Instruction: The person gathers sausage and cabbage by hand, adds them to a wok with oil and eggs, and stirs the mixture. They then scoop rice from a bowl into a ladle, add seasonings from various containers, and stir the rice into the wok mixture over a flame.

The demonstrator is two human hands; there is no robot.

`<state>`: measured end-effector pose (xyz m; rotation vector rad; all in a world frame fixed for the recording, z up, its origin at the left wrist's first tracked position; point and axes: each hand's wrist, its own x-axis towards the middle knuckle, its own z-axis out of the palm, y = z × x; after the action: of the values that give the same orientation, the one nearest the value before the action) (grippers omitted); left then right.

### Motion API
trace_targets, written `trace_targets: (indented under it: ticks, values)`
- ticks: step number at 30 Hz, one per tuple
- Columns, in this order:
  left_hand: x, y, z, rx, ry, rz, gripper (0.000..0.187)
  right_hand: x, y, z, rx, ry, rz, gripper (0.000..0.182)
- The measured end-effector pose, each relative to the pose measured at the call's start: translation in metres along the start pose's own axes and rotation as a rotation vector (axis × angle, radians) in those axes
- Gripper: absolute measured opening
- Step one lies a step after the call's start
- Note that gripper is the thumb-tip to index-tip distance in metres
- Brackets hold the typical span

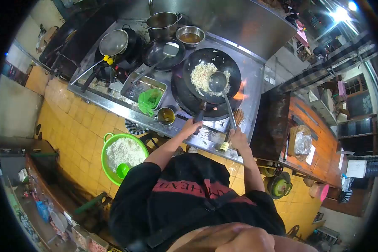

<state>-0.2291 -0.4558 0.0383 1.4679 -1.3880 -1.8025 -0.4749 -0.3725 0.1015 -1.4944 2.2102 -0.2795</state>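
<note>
My left hand [191, 127] is wrapped round the handle of a black wok [234, 66], which sits tilted over the burner at the stove's right side. White rice [203, 74] lies in the wok. A long-handled metal ladle [218, 81] is in my right hand [239, 140], its bowl resting in among the rice. Orange flame [241, 90] licks up at the wok's right edge. Below the wok is a larger dark round pan or burner ring, partly covered.
Left of the wok are a frying pan [149, 52] with a spatula, a strainer [114, 42], a pot [162, 20], a metal bowl [190, 37], a tray holding a green plastic bag [150, 100], and a metal cup [166, 116]. A green basin [109, 170] of rice stands lower left.
</note>
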Motion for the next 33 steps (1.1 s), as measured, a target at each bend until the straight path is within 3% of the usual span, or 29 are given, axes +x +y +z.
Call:
trace_targets:
  ticks: [2, 4, 6, 8, 9, 11, 12, 14, 15, 16, 19, 21, 22, 23, 25, 27, 28, 29, 31, 33]
  values:
    - [0.030, -0.035, 0.007, -0.114, -0.023, 0.001, 0.037, -0.002, -0.006, -0.009, -0.028, -0.034, 0.008, 0.043]
    - [0.021, -0.015, 0.003, -0.090, -0.015, -0.009, 0.034, -0.001, -0.026, -0.012, 0.014, -0.035, 0.106, 0.043]
    - [0.019, -0.012, 0.004, -0.067, -0.016, -0.032, 0.032, 0.016, -0.013, 0.013, 0.018, -0.040, 0.069, 0.042]
    - [0.046, -0.032, 0.009, -0.433, -0.144, -0.226, 0.029, 0.022, -0.004, 0.010, 0.030, -0.070, -0.059, 0.041]
    - [0.039, -0.016, 0.012, -0.613, -0.219, -0.282, 0.018, 0.019, -0.006, -0.009, 0.040, -0.074, -0.043, 0.041]
    - [0.035, -0.007, 0.036, -0.755, -0.111, -0.305, 0.012, 0.000, -0.035, -0.083, 0.098, -0.534, -0.014, 0.042]
    - [0.001, 0.037, 0.048, -0.745, -0.029, -0.335, 0.013, -0.026, -0.064, -0.125, 0.018, -0.503, 0.064, 0.039]
    - [-0.055, 0.106, 0.046, -1.152, -0.315, -0.442, 0.016, -0.046, -0.079, -0.152, -0.049, -0.461, 0.142, 0.037]
    - [-0.070, 0.127, 0.037, -1.340, -0.505, -0.538, 0.016, -0.055, -0.069, -0.152, -0.197, -0.292, -0.022, 0.037]
    - [-0.076, 0.137, 0.026, -1.259, -0.541, -0.521, 0.015, -0.061, -0.063, -0.152, -0.345, -0.115, -0.184, 0.039]
    - [-0.046, 0.107, 0.000, -1.086, -0.531, -0.381, 0.014, -0.073, -0.060, -0.151, -0.320, -0.164, -0.268, 0.048]
    - [-0.018, 0.045, -0.008, -1.064, -0.411, -0.456, 0.014, -0.076, -0.056, -0.139, -0.303, -0.174, -0.250, 0.050]
    - [-0.028, 0.037, 0.000, -0.828, -0.329, -0.343, 0.012, -0.076, -0.054, -0.131, -0.284, -0.184, -0.227, 0.053]
    - [-0.059, 0.052, 0.014, -0.708, -0.216, -0.379, 0.012, -0.074, -0.052, -0.124, -0.282, -0.172, -0.229, 0.053]
    - [-0.122, 0.091, 0.031, -0.754, -0.362, -0.455, 0.011, -0.077, -0.049, -0.107, -0.320, -0.042, -0.195, 0.057]
    - [-0.139, 0.109, 0.032, -0.637, -0.420, -0.460, 0.012, -0.074, -0.057, -0.107, -0.284, -0.059, -0.139, 0.059]
    - [-0.119, 0.104, 0.028, -0.618, -0.444, -0.416, 0.012, -0.073, -0.050, -0.099, -0.292, -0.037, -0.208, 0.055]
    - [-0.093, 0.103, 0.022, -0.563, -0.341, -0.323, 0.014, -0.079, -0.044, -0.093, -0.303, -0.027, -0.277, 0.052]
    - [-0.035, 0.074, 0.004, -0.693, -0.296, -0.294, 0.016, -0.078, -0.047, -0.082, -0.304, -0.070, -0.207, 0.054]
    - [-0.046, 0.051, 0.008, -0.641, -0.265, -0.233, 0.017, -0.062, -0.031, -0.051, -0.402, 0.068, -0.118, 0.052]
